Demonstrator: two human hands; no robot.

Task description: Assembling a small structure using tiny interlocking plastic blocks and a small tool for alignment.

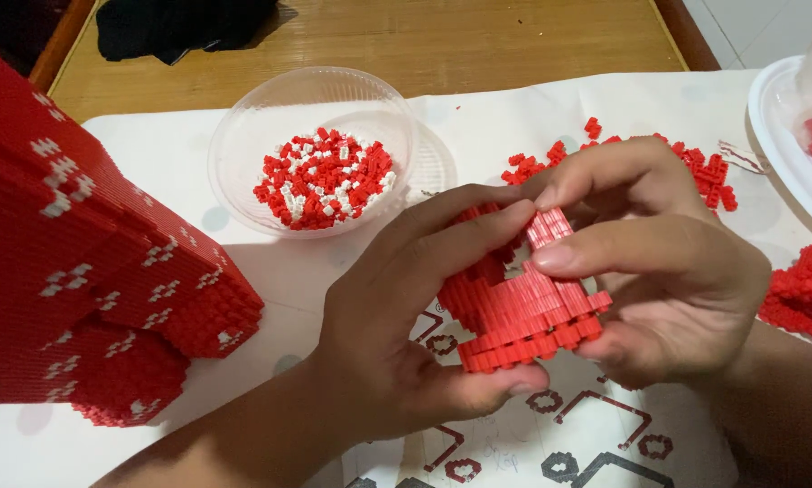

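Over the white paper sheet (605,99) on the bench, the left hand (397,334) and right hand (659,271) both grip one small red block piece (519,316). It looks only partly built. One big red block model (81,271) stands finished-looking nearby. One clear bowl (243,117) holds many loose red and white bricks (323,179).

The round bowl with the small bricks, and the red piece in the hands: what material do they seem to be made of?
The bowl looks like thin clear plastic: the paper shows through its glossy wall. The red block piece, held between the left hand and right hand, looks like hard moulded plastic, built of tiny studded bricks with a slight sheen. The table seems to be varnished wood, judging by its grain.
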